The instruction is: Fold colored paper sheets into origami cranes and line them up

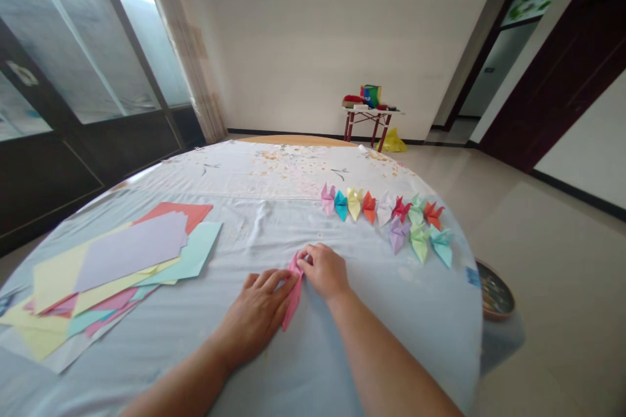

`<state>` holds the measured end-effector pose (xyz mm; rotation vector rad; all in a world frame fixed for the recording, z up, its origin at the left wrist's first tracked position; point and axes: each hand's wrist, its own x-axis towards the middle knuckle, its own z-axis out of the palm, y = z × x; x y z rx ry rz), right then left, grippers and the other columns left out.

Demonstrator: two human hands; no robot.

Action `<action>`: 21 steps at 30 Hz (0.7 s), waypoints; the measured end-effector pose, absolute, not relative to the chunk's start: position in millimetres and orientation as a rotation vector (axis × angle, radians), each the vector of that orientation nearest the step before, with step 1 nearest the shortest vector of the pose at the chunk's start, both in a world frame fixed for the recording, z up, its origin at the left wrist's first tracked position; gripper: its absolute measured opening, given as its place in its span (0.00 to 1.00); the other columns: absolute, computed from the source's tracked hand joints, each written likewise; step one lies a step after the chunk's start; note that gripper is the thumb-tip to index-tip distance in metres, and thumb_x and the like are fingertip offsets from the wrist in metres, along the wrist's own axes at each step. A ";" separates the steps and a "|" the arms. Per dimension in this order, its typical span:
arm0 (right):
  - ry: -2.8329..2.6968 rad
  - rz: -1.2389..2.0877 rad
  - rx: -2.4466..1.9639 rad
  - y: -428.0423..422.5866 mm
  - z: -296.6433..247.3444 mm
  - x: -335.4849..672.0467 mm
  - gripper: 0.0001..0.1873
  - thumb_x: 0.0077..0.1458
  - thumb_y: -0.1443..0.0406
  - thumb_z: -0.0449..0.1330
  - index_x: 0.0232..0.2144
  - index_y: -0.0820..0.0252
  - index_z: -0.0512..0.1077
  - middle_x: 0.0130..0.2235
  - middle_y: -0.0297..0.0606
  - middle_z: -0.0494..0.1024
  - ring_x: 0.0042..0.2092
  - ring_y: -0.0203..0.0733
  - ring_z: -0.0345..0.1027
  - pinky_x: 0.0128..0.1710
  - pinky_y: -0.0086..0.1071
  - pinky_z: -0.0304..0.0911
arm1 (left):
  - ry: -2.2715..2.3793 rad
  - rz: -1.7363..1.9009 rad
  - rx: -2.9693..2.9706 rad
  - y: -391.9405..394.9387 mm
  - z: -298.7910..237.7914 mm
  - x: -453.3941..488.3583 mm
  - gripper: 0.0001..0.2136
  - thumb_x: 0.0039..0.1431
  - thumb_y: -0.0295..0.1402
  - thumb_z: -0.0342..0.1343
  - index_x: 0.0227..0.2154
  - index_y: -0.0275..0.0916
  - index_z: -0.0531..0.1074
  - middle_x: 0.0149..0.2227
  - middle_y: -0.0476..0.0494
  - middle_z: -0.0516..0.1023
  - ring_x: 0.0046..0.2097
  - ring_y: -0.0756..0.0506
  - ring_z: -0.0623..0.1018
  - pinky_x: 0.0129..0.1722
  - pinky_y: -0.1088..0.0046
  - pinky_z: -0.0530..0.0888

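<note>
A narrow, partly folded piece of pink paper [292,303] lies on the pale blue tablecloth [264,228] near the table's front. My left hand [257,319] lies flat on its left side, fingers stretched out and pressing it down. My right hand [325,270] is curled over the paper's upper tip, fingertips pinched on the fold. A spread stack of coloured paper sheets [117,267] lies to the left. Several finished folded paper cranes [386,215] stand in rows to the right of my hands.
The round table's right edge [474,313] drops off to a tiled floor, where a shallow bowl [495,293] sits. A small red table with bags [370,114] stands by the far wall. Windows run along the left.
</note>
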<state>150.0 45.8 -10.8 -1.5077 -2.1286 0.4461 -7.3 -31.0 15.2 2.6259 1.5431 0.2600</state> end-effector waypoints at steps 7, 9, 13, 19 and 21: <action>-2.162 0.492 -1.435 46.1 -12.0 152.3 0.09 0.53 0.60 0.54 0.35 0.48 0.73 0.35 0.32 0.73 0.38 0.36 0.65 0.35 0.27 0.55 | 1.586 0.329 2.604 -32.8 13.6 -6.6 0.19 0.61 0.34 0.40 0.55 0.47 0.57 0.50 0.42 0.66 0.51 0.43 0.64 0.48 0.63 0.61; -2.162 0.503 -1.424 45.5 -11.2 153.1 0.10 0.53 0.60 0.53 0.35 0.48 0.74 0.35 0.32 0.73 0.38 0.36 0.66 0.36 0.27 0.56 | 1.592 0.342 2.609 -32.8 11.7 -7.4 0.19 0.60 0.35 0.41 0.55 0.47 0.58 0.50 0.42 0.67 0.50 0.43 0.65 0.48 0.62 0.61; -2.179 0.514 -1.399 43.8 -9.1 154.6 0.10 0.53 0.59 0.54 0.34 0.48 0.74 0.34 0.31 0.74 0.38 0.35 0.65 0.36 0.26 0.56 | 1.559 0.378 2.620 -32.2 9.5 -9.2 0.18 0.60 0.34 0.41 0.53 0.47 0.61 0.48 0.43 0.68 0.49 0.43 0.65 0.47 0.63 0.62; -2.184 0.518 -1.419 43.3 -7.3 154.9 0.11 0.53 0.58 0.54 0.34 0.48 0.75 0.33 0.31 0.74 0.37 0.35 0.66 0.35 0.25 0.55 | 1.535 0.462 2.641 -31.4 5.0 -11.1 0.17 0.59 0.32 0.42 0.51 0.45 0.63 0.49 0.42 0.68 0.50 0.43 0.66 0.48 0.63 0.62; -2.175 0.512 -1.420 43.4 -7.5 154.4 0.10 0.53 0.58 0.55 0.34 0.47 0.75 0.33 0.31 0.74 0.37 0.34 0.66 0.34 0.25 0.55 | 1.544 0.484 2.645 -31.4 3.8 -11.2 0.16 0.59 0.32 0.43 0.50 0.44 0.63 0.49 0.42 0.68 0.50 0.43 0.65 0.48 0.62 0.61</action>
